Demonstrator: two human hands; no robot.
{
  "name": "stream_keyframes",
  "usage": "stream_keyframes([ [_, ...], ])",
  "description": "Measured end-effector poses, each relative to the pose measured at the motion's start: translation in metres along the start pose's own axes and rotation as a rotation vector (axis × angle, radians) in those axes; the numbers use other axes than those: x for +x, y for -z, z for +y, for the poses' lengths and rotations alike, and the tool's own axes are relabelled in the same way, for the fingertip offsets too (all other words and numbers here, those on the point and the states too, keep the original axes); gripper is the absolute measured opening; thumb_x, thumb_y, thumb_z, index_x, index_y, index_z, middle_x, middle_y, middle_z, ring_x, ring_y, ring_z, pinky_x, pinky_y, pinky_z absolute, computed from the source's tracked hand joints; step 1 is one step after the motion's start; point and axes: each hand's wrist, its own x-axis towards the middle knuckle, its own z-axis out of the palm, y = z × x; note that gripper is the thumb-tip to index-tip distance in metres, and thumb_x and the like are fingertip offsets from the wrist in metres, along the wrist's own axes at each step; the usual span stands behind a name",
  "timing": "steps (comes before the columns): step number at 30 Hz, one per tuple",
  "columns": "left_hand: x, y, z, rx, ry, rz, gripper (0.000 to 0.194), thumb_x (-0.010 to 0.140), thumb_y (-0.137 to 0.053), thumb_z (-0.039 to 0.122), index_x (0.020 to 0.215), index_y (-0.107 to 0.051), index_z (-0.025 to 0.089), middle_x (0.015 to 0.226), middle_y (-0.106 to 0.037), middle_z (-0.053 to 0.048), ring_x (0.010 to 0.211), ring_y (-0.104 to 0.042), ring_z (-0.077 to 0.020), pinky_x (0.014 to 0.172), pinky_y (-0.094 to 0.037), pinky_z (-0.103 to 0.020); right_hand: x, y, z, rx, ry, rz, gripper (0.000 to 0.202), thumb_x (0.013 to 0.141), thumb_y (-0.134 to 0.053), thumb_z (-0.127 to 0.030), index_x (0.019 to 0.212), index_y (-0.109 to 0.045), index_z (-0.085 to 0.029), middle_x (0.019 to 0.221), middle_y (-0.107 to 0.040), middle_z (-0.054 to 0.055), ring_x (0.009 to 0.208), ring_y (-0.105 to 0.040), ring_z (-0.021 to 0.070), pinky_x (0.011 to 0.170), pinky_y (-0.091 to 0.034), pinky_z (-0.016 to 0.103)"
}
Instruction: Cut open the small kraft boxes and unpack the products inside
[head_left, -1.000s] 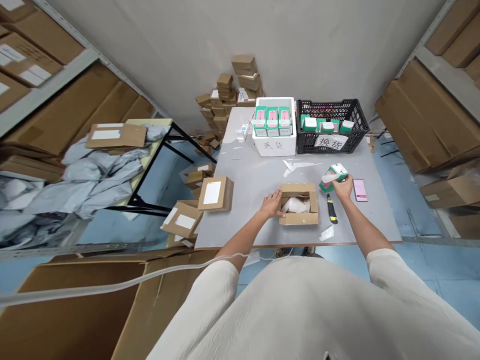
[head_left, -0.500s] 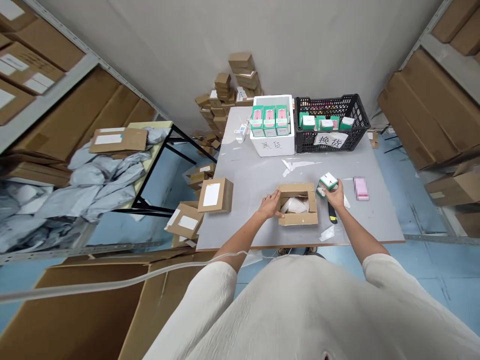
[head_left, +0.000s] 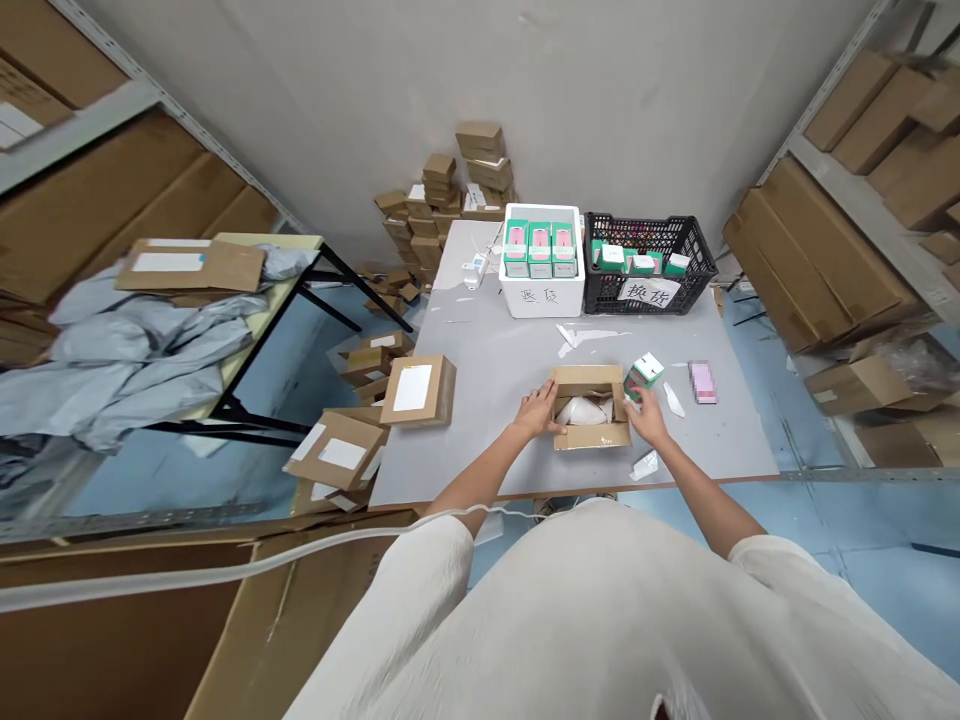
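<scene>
An open cardboard box [head_left: 592,437] lies on the grey table with a white wrapped item [head_left: 583,411] inside. My left hand [head_left: 537,410] grips its left side, thumb at the near corner. At the right side, my right hand [head_left: 645,416] has its fingers closed on the box's edge. Just behind those fingers a green and white box [head_left: 643,375] stands on the table, its lower part partly covered by the hand.
A white bin [head_left: 541,298] of green and pink boxes and a black crate [head_left: 679,301] stand at the back of the table [head_left: 480,450]. A closed carton [head_left: 417,390] sits left. A pink item [head_left: 703,382] and white scraps [head_left: 673,400] lie right.
My right hand has let go of the green and white box and moved left to the open cardboard box. The black and yellow tool no longer shows. The view has shifted slightly.
</scene>
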Motion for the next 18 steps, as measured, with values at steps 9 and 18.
stream_keyframes([
  [9, -0.038, -0.025, -0.007, -0.588, 0.24, 0.363, 0.086, 0.098, -0.066, 0.068, 0.167, -0.043, 0.021, 0.159, -0.061, -0.02, 0.144, -0.06, -0.0381, 0.118, -0.048, -0.05, -0.023, -0.018, -0.005, 0.114, -0.176, -0.196, 0.07, 0.091, -0.067, -0.052, 0.154, -0.053, -0.026, 0.147, -0.067, 0.016, 0.12, -0.072, 0.0356, 0.11, -0.058, 0.056],
  [18, -0.039, -0.034, 0.001, -0.618, 0.047, 0.248, 0.074, 0.098, -0.063, 0.073, 0.152, -0.064, 0.023, 0.178, -0.036, -0.017, 0.17, -0.024, -0.0373, 0.133, -0.034, -0.05, -0.023, -0.034, -0.014, 0.306, -0.279, -0.211, 0.066, 0.09, -0.07, -0.06, 0.144, -0.06, -0.025, 0.143, -0.071, 0.015, 0.115, -0.076, 0.0308, 0.105, -0.061, 0.052],
])
